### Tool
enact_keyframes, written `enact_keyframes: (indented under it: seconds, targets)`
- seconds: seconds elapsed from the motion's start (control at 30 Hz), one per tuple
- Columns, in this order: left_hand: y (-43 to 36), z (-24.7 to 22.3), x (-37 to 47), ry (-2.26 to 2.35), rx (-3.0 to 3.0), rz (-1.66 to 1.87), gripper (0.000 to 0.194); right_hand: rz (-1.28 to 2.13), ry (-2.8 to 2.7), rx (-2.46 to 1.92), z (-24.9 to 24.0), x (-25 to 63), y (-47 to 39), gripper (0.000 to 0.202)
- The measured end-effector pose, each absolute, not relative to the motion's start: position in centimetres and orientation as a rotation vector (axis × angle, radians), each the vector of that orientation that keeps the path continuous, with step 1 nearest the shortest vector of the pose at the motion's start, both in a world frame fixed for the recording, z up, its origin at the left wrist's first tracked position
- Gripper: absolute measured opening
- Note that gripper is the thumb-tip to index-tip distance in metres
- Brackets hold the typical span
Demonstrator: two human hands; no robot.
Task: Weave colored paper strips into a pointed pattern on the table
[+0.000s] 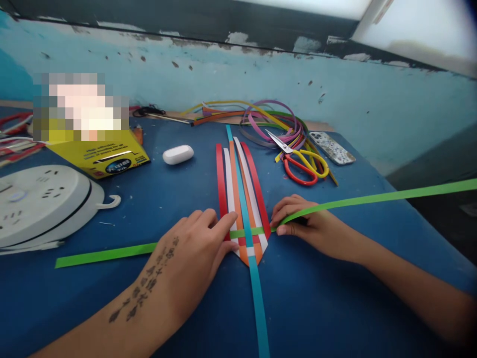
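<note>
In the head view, a woven piece of flat strips (pixel 220 184) lies at mid-table, its red, white and orange strips running lengthwise to a pointed near end. A long blue strip (pixel 258 303) runs through its middle toward me. Crossing it sideways is a light green strip (pixel 380 199), which passes under the blue one. My left hand (pixel 194 243) pinches the left edge of the weave between thumb and forefinger; the green tail comes out on its far side. At the right edge, my right hand (pixel 303 219) has its fingers closed on the green strip, whose long end rises rightward.
Red-and-yellow-handled scissors (pixel 301 166) lie at the back right, near coiled colored strips (pixel 290 119) and a phone (pixel 331 147). A white earbud case (pixel 178 154), a yellow box (pixel 100 149) and a round white power strip (pixel 44 204) stand to the left. A wall (pixel 208 74) bounds the back.
</note>
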State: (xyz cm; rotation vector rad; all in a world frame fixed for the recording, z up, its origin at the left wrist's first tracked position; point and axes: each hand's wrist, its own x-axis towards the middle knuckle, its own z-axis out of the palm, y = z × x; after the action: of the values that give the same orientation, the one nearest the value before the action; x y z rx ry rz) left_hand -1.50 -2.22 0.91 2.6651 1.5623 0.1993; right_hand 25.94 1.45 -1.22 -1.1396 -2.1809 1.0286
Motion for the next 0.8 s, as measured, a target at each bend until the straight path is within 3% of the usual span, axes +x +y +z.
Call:
enact_keyframes:
  seconds: [0.5,0.8]
  targets:
    - [-1.88,1.12,-1.55,1.485,2.719,0.115,0.017,0.971,-2.229,-1.122,-1.09,25.88,1.34,0.017]
    - [-1.98,0.54,-1.76,1.455,2.746,0.120,0.052,0.922,-2.289,-1.092,-0.79,26.25,1.35,0.017]
